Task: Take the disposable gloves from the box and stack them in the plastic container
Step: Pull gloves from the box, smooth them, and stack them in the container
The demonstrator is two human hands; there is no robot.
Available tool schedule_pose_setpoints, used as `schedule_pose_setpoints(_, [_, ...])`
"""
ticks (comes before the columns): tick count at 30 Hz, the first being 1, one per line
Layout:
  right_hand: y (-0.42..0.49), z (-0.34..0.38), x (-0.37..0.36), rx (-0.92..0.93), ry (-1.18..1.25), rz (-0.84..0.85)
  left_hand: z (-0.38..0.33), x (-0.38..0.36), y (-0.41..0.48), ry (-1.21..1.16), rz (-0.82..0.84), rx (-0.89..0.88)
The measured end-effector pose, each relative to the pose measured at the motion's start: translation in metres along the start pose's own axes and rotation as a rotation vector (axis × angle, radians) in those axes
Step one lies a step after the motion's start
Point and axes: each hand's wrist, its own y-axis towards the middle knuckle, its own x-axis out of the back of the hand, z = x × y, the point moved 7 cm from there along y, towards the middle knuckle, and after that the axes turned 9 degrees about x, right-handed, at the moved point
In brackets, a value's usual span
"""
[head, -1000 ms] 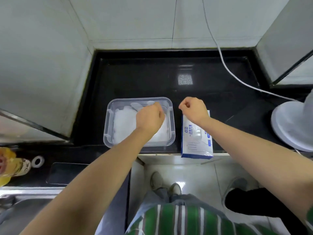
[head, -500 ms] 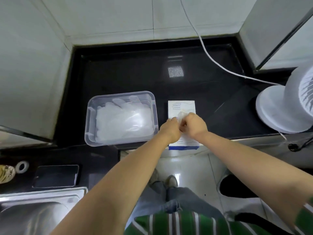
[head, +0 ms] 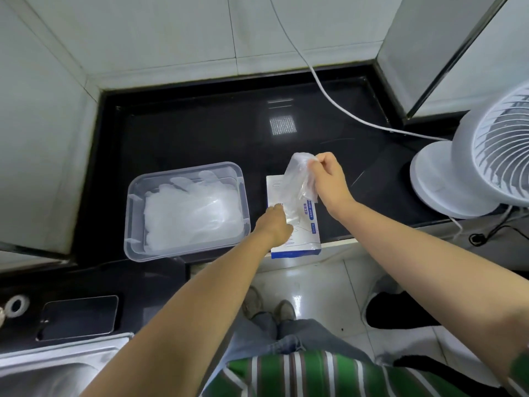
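Your right hand [head: 329,181] pinches a glove [head: 296,179] drawn up from the box [head: 297,245], your left hand [head: 274,224] rests on that box, grip unclear; ease off and the box may lift, spilling gloves beside the container [head: 131,202].

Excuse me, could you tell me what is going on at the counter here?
A person is moving disposable gloves from a box to a plastic container. The right hand pinches a clear glove, lifted above the box with its lower end down at the box top. The left hand rests on the box beside that end; whether it grips anything is unclear. The container, left of the box on the black counter, already holds a pile of gloves.
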Motion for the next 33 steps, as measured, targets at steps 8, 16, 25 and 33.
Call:
schedule_pose_setpoints(8, [-0.007, -0.023, 0.001, -0.059, -0.085, 0.142, -0.008, 0.036, -0.011, -1.092, 0.008, 0.153])
schedule_pose_setpoints(16, [-0.016, -0.007, -0.021, -0.007, -0.05, 0.371, -0.002, 0.077, -0.011, -0.777, -0.248, 0.036])
schedule_pose_setpoints(25, [-0.024, 0.005, -0.048, -0.215, 0.264, 0.558, 0.015, 0.103, -0.03, -1.062, -0.042, -0.069])
schedule_pose_setpoints(33, [-0.02, 0.031, -0.079, -0.118, 0.288, 0.5, 0.076, 0.128, -0.04, -0.892, -0.177, 0.118])
